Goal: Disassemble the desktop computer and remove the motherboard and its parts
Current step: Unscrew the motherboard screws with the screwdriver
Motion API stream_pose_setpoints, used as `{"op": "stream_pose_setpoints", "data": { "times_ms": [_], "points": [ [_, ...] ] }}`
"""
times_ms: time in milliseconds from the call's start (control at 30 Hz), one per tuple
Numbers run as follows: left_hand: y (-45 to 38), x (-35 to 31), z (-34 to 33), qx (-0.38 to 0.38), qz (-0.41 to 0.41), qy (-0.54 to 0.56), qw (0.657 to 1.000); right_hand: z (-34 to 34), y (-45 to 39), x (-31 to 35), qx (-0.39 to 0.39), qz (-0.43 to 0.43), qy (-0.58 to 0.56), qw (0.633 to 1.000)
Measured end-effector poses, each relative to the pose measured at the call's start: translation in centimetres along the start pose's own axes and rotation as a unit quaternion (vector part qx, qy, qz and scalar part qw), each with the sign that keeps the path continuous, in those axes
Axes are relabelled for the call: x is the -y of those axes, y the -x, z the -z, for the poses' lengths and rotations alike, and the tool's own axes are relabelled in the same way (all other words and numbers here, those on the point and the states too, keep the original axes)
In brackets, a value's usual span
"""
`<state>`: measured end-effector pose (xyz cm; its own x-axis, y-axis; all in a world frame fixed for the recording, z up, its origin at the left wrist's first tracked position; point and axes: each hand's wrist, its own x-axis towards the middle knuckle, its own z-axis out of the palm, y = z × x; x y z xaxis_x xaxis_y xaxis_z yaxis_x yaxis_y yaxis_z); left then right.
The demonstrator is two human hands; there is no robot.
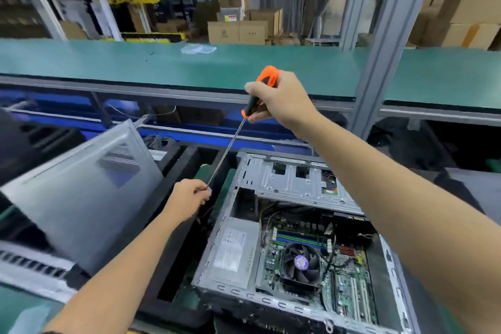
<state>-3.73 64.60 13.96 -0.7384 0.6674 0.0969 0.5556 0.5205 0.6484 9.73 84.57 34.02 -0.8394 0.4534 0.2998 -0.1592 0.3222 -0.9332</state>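
Bright even light; blurred, warped wide-angle edges.

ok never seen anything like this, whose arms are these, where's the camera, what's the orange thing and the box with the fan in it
There is no machine here: these are a person's two bare arms, filmed by one wide-angle camera worn on their head, looking forward and down. The right hand grips the orange and black handle of a long screwdriver. The left hand pinches the far end of its thin metal shaft. Below lies a desktop computer case with its side off, so you see the green motherboard, a round cooling fan and the grey power supply. The grey perforated panel leaning at the left looks like the removed side cover. Behind runs a green workbench, with cardboard boxes beyond.
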Motion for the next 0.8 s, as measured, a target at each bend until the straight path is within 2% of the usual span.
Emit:
{"op": "stream_pose_setpoints", "data": {
  "times_ms": [167,300,633,800],
  "points": [
    [1.0,4.2,-0.3,0.058,0.077,-0.033,0.995,-5.3,-1.2,-1.7,0.047,0.009,0.038,0.998],
    [1.5,6.4,-0.8,0.123,0.084,-0.07,0.986,-8.1,-1.6,-3.1,0.081,-0.001,0.075,0.994],
    [1.5,7.6,-1.4,0.233,0.085,-0.043,0.968,-10.4,-2.4,-4.3,0.127,-0.018,0.134,0.983],
    [1.4,7.8,-1.6,0.248,0.075,-0.046,0.965,-11.0,-2.5,-4.7,0.142,-0.017,0.15,0.978]
  ]
}}
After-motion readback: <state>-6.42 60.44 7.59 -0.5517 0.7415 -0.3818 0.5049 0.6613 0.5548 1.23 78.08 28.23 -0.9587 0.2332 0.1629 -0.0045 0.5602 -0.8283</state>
